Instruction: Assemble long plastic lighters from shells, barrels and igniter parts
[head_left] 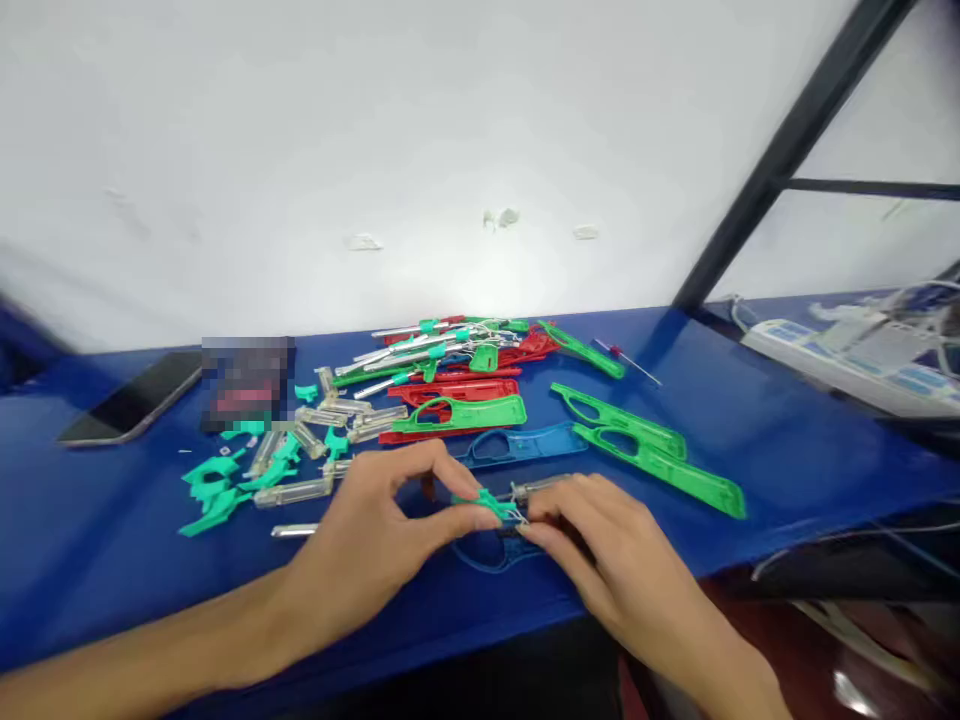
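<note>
My left hand [382, 515] pinches a small teal plastic clip [491, 503] between thumb and forefinger. Facing it, my right hand [611, 545] is closed, with thumb and forefinger at thin white wires [516, 516] beside the clip. A clear plastic piece [536, 486] shows just behind the right fingertips; whether it is held is unclear. Below both hands lies a blue plastic half-shell [484, 566] with a looped end, partly hidden. Beyond them is another blue half-shell [529, 444]. A silver rod [294, 530] rests left of my left wrist.
Loose teal clips [214, 490] and clear tubes [294, 492] lie at left, near a phone [139, 398]. Green half-shells [667, 465] lie at right. Silver rods and red and green shells pile up [442, 350] by the wall. A screwdriver [634, 363] and a power strip [832, 365] are farther right.
</note>
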